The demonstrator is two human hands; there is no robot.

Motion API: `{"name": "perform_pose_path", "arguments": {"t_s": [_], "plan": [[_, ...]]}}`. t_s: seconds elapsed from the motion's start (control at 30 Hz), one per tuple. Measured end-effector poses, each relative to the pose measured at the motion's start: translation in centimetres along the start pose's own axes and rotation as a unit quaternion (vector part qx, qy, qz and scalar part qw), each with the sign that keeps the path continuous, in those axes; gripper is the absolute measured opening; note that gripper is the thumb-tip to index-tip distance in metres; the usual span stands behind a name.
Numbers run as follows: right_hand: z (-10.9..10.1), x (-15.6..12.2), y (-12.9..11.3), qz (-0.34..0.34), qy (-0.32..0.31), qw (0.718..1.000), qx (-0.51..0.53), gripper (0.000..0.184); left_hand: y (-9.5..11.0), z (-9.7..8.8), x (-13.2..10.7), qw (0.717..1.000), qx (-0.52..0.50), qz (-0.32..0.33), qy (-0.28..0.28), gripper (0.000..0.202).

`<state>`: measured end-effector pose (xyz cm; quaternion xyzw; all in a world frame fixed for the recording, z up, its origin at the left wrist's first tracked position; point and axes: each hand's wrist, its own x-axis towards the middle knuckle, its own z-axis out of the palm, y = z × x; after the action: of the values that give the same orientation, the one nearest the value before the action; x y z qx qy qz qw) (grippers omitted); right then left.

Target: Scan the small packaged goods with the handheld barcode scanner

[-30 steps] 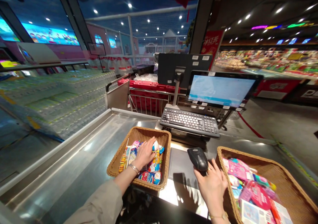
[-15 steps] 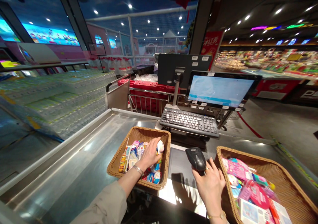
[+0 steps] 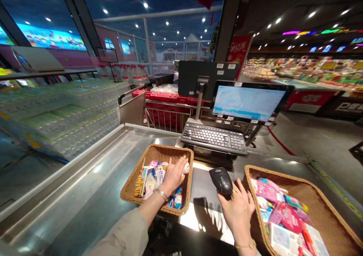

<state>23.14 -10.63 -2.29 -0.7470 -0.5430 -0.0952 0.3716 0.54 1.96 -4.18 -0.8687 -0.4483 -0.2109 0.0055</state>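
My left hand (image 3: pixel 175 176) reaches into the left wicker basket (image 3: pixel 131 183), palm down, fingers curled over a white egg-shaped item (image 3: pixel 186 168) by the basket's right wall. Its fingertips are partly hidden behind that item. Around this hand lie several small colourful packages (image 3: pixel 153 174). A black barcode scanner (image 3: pixel 221 179) sits in my right hand (image 3: pixel 237 207), thumb and fingers wrapped round its handle, its head toward the keyboard. The right hand is just left of a larger wicker basket (image 3: pixel 321 190) holding pink packages (image 3: pixel 268 191) and white boxes (image 3: pixel 284 238).
Beyond the metal counter (image 3: pixel 93 180) stand a keyboard (image 3: pixel 212 135) and a lit monitor (image 3: pixel 248 103), with a second screen's back (image 3: pixel 208 78) beside it. A cart with red crates (image 3: pixel 167 112) is behind. Stacked bottle packs (image 3: pixel 65 112) fill the left side.
My left fingers have closed further over the white egg-shaped item, which has shifted slightly right in the basket. My right hand still grips the scanner; the whole view has shifted a little.
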Motion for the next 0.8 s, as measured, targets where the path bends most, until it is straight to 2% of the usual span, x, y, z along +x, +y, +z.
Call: {"name": "perform_pose_path", "arguments": {"t_s": [0.3, 0.57, 0.8], "plan": [[-0.6, -0.3, -0.9, -0.032, -0.054, 0.998, -0.013, 0.030, 0.7, -0.8, 0.5, 0.998, 0.059, 0.013, 0.019, 0.073], [-0.7, 0.0, -1.5, -0.056, -0.080, 0.995, -0.005, 0.025, 0.5, -1.5, 0.9, 0.998, 0.034, 0.015, 0.042, 0.075], [-1.2, 0.4, -2.1, -0.061, -0.097, 0.993, 0.011, 0.023, 1.0, -0.7, 1.9, 0.998, -0.012, 0.029, 0.055, 0.073]]}}
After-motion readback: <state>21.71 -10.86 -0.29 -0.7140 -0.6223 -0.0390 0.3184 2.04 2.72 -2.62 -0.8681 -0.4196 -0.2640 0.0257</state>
